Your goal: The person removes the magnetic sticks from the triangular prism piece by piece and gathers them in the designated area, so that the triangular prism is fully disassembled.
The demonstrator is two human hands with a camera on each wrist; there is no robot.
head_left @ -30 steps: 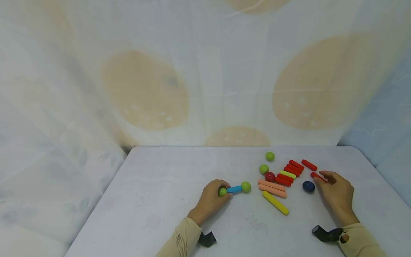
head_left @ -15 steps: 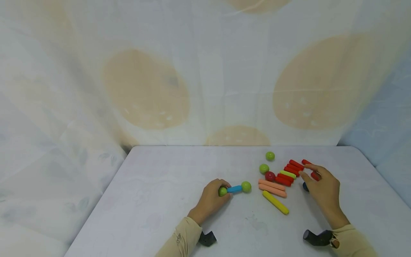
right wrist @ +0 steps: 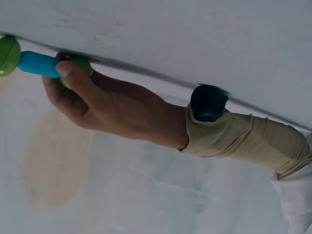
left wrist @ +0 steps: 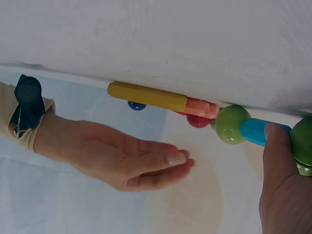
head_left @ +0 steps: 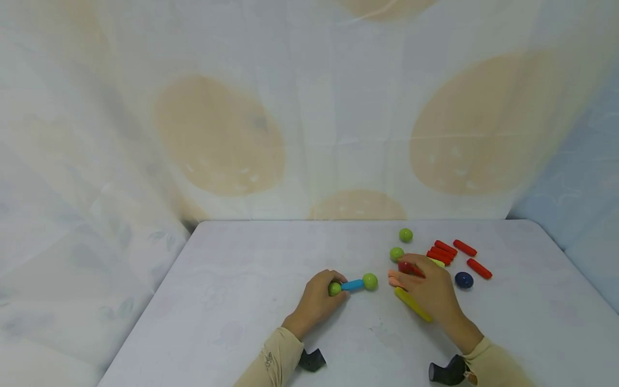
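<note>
- So far, in the head view, only a short chain is seen to be built: a green ball [head_left: 335, 288], a blue stick [head_left: 353, 285] and a second green ball [head_left: 369, 281] are joined in a row. The near ball is gripped by the curled fingers of the left hand [head_left: 316, 301], and the rest of the chain juts out beyond the fingertips.
- The right hand [head_left: 427, 290] is held loosely open over the loose pile, fingers lowered toward a red ball [head_left: 405, 267] and the salmon sticks [head_left: 394, 278]; whether anything is actually touched cannot be told. A yellow stick [head_left: 411, 303] is partly covered under the palm.
- Beyond the right fingertips two more green balls [head_left: 405, 235] lie apart, with red sticks [head_left: 445, 250] and a dark blue ball [head_left: 463, 279] out past the right side of that hand. Most pieces are judged still unused.
- In the left wrist view the blue stick [left wrist: 256, 131] is pressed by the left thumb [left wrist: 275, 146], with a green ball [left wrist: 231, 124] on its free end. The right hand [left wrist: 131, 163] is seen empty, fingers nearly straight, just beside the yellow stick [left wrist: 146, 96] and the salmon sticks [left wrist: 202, 107].
- In the right wrist view the left hand [right wrist: 97, 105] is wrapped round its green ball [right wrist: 78, 66], the blue stick [right wrist: 39, 64] reaching away from the fingers. The right hand itself is not shown.
</note>
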